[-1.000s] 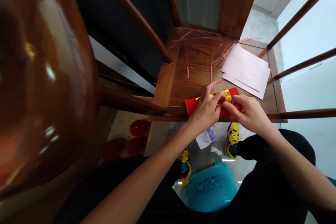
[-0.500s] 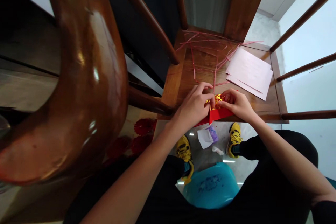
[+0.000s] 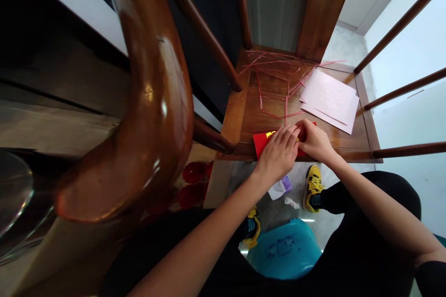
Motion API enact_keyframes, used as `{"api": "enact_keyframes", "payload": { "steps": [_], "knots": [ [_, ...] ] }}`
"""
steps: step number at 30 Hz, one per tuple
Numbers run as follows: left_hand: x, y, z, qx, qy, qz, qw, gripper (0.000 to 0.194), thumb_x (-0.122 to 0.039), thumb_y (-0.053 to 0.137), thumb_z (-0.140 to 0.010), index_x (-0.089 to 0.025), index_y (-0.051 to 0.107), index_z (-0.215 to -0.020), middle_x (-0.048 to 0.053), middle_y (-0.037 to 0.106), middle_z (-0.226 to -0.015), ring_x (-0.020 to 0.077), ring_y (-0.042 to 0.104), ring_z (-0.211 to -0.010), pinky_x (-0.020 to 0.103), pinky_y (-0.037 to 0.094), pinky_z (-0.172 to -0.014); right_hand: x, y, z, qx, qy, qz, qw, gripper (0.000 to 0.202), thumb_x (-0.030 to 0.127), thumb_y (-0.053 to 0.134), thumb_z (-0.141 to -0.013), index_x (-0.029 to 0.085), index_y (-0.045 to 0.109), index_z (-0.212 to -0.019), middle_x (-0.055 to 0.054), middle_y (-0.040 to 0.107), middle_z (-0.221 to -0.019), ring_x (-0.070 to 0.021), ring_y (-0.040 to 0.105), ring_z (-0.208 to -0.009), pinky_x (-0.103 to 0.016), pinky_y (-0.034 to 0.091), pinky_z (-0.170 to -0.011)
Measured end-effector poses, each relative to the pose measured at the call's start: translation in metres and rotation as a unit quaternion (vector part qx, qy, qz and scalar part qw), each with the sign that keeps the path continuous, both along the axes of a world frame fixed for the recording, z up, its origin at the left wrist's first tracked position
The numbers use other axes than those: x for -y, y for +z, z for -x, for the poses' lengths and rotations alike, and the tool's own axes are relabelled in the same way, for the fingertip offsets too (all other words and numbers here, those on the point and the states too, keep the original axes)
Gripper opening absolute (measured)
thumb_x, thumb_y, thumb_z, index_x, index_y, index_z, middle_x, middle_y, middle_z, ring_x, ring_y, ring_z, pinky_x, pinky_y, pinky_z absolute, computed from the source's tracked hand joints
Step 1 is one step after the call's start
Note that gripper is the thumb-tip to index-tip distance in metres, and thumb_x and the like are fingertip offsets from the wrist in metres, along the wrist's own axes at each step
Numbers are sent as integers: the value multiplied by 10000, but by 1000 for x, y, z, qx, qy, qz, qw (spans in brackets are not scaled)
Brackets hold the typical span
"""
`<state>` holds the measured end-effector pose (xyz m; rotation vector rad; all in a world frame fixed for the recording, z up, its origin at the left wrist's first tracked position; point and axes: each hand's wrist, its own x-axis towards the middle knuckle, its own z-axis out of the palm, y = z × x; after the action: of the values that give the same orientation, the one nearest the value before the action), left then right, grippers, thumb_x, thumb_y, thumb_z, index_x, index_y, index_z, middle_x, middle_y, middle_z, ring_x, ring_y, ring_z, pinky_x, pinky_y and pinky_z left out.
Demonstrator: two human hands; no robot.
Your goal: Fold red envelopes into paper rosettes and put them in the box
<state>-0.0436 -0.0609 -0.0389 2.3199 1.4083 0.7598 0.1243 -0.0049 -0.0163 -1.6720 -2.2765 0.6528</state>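
Observation:
A red paper piece with gold decoration (image 3: 260, 143), perhaps an envelope, lies on the front of a wooden chair seat (image 3: 275, 95). Across its middle rests my left hand (image 3: 280, 151), fingers stretched out and pressing it flat. My right hand (image 3: 315, 141) is curled at the paper's right part, thumb and fingers pinched together on it. Both hands touch at the fingertips and cover much of the paper. Behind them, thin pink strips (image 3: 261, 88) lie loose over the seat. Stacked pale pink sheets (image 3: 329, 97) lie to the right.
A curved wooden armrest (image 3: 163, 102) looms close on the left. Chair spindles (image 3: 407, 150) stand at the right. Below are a blue plastic stool (image 3: 285, 250), a yellow shoe (image 3: 312, 185), a purple packet (image 3: 287, 184) and a crumpled tissue (image 3: 291, 203) on the floor.
The red paper, folded up between both hands before, now lies flatter with its left end showing. My left hand has moved right and flattened onto it. The view has shifted slightly.

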Motion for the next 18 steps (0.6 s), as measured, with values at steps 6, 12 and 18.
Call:
{"api": "enact_keyframes", "payload": {
  "steps": [6,12,18],
  "knots": [
    [1,-7,5,-104,-19,-5,994,616,-293,354,-1123,4,306,-1660,212,305,-1768,290,266,-1672,518,217,-1393,-14,3,-30,-73,70,6,995,374,357,694,-947,219,652,-1293,-107,691,-1194,-258,713,-1034,-440,595,-917],
    [-5,-10,17,-59,-47,25,997,677,-305,462,-1090,-40,253,-1676,223,329,-1759,274,248,-1678,501,236,-1384,-5,6,-54,56,101,-120,986,456,450,718,-976,264,685,-1391,-156,648,-1368,-373,607,-1261,-608,542,-1118],
    [-14,-9,24,-18,-55,84,995,718,-160,521,-1011,-158,247,-1674,177,390,-1736,287,323,-1647,528,246,-1366,5,-2,-52,73,72,-196,975,472,425,716,-980,274,648,-1422,-150,685,-1346,-386,583,-1204,-620,524,-1077]
  ]
}}
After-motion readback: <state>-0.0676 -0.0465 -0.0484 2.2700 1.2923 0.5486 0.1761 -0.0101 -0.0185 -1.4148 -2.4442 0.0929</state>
